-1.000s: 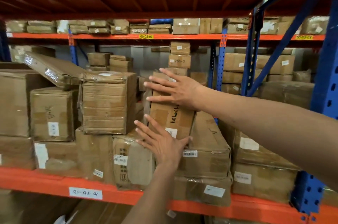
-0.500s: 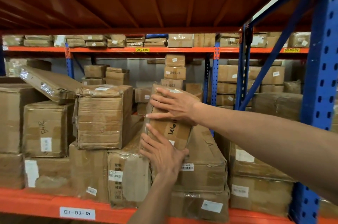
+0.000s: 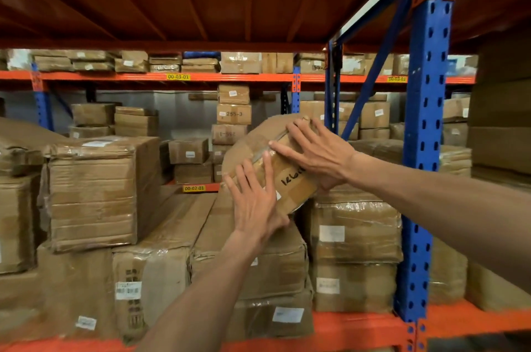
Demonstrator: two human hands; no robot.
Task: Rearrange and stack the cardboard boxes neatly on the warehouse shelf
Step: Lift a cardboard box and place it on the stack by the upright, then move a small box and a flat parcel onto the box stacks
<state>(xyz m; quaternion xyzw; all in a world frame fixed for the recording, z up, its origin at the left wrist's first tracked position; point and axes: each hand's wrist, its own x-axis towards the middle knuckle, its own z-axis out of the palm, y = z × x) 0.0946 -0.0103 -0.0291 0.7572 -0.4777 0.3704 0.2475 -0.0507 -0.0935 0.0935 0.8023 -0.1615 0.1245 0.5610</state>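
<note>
A taped cardboard box with black handwriting (image 3: 290, 182) is tilted, resting on the stacked boxes in the middle of the shelf. My left hand (image 3: 254, 202) grips its lower left face, fingers spread and thumb under the edge. My right hand (image 3: 316, 154) lies over its upper right part, fingers spread along the tape strip. Below it sit a long flat carton (image 3: 275, 262) and a plastic-wrapped carton (image 3: 356, 232) on the right. The box's far end is hidden behind my hands.
A big taped carton (image 3: 97, 193) stands left on lower boxes. The blue upright post (image 3: 425, 150) stands right of the held box. The orange shelf beam (image 3: 339, 325) runs along the front. More boxes fill a rear rack (image 3: 232, 116).
The box has been lifted and turned from near upright to a slant, its top swinging right. Both hands rose with it. The camera moved up and closer.
</note>
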